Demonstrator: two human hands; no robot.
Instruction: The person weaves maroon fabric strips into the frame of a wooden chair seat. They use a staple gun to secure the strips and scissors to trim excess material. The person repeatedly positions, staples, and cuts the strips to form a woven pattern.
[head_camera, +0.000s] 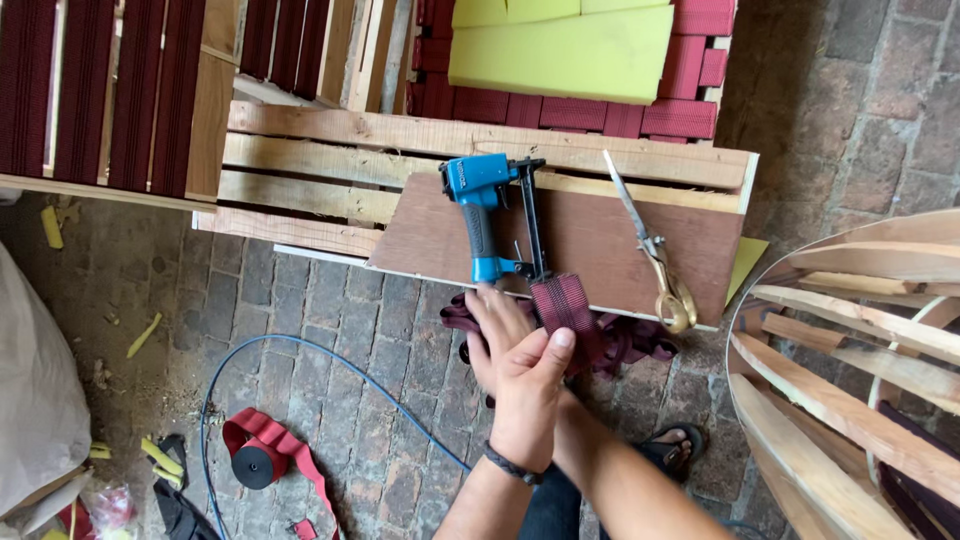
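My left hand (528, 385), with a dark band on its wrist, lies back-up over my right hand. Its thumb presses on a folded piece of maroon webbing (566, 305) at the near edge of a brown plywood board (600, 240). Only the straight fingers of my right hand (492, 318) show from under the left, just below the base of a blue pneumatic stapler (480, 200) that lies on the board. More maroon webbing (630, 340) hangs bunched below the board's edge. What the right hand holds is hidden.
Gold-handled scissors (650, 245) lie on the board's right part. The board rests on a wooden slat frame (330, 170); yellow foam (560, 50) sits beyond. A curved wooden frame (850, 330) stands at right. A webbing roll (255, 460), a blue hose (300, 345) and a white sack (35, 400) are on the brick floor.
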